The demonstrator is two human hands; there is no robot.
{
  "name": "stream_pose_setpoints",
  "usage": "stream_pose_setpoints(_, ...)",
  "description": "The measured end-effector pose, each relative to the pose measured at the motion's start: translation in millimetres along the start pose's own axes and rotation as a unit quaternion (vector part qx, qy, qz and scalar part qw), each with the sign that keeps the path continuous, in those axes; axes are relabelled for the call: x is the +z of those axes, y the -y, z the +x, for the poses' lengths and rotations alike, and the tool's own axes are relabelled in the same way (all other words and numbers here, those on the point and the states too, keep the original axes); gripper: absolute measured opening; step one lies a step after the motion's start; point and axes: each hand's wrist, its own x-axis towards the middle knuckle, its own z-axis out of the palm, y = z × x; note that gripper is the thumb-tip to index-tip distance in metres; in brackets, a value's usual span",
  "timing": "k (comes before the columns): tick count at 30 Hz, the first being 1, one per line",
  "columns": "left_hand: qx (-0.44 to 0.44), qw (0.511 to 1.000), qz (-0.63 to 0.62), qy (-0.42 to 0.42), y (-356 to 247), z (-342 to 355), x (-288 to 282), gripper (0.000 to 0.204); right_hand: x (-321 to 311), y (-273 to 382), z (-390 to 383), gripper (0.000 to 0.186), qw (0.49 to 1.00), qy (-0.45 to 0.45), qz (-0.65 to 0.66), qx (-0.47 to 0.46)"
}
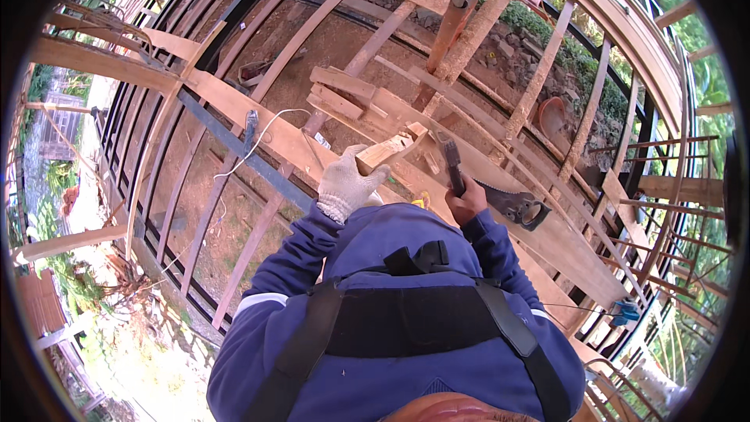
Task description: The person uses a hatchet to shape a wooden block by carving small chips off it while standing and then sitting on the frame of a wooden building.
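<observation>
My left hand (349, 181), in a whitish work glove, is closed round the near end of a short wood block (381, 153). The block's far end looks notched or splintered, beside a small wood piece (417, 133). My bare right hand (468, 199) grips a hammer (454, 166) by its dark handle, the head pointing away from me, just right of the block and apart from it. Right of that hand, a handsaw (512, 202) with a dark handle lies on a wide plank (558, 246).
Short board offcuts (344, 90) lie on the planks ahead. Spaced joists (367, 47) run over bare soil, with gaps between them. A blue-grey bar (242, 152) crosses at the left, near a white cord (258, 144) and a dark tool (251, 126). Long boards (625, 47) are stacked at the far right.
</observation>
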Motion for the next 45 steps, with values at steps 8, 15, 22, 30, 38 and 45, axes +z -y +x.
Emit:
stream_pose_setpoints(8,-0.049,0.996,-0.067,-0.035,27,-25,3,0.067,25,5,24,0.012,0.983,0.024,0.156,-0.092)
stream_pose_setpoints(15,-0.186,0.913,-0.341,-0.122,147,-87,44,0.061,47,-15,28,0.011,0.991,0.103,0.086,-0.001)
stream_pose_setpoints(22,-0.340,0.792,-0.410,-0.298,175,-192,22,0.047,80,45,50,0.020,0.962,0.262,-0.070,-0.017)
stream_pose_setpoints(30,-0.370,0.611,-0.583,-0.387,218,-213,22,0.031,137,82,85,0.028,0.927,0.303,-0.198,-0.092)
stream_pose_setpoints(38,-0.376,0.619,-0.558,-0.405,267,-182,4,0.036,163,125,113,0.027,0.926,0.277,-0.231,-0.109)
stream_pose_setpoints(45,-0.396,0.618,-0.531,-0.423,279,-181,-55,0.045,205,153,153,0.026,0.942,0.269,-0.186,-0.077)
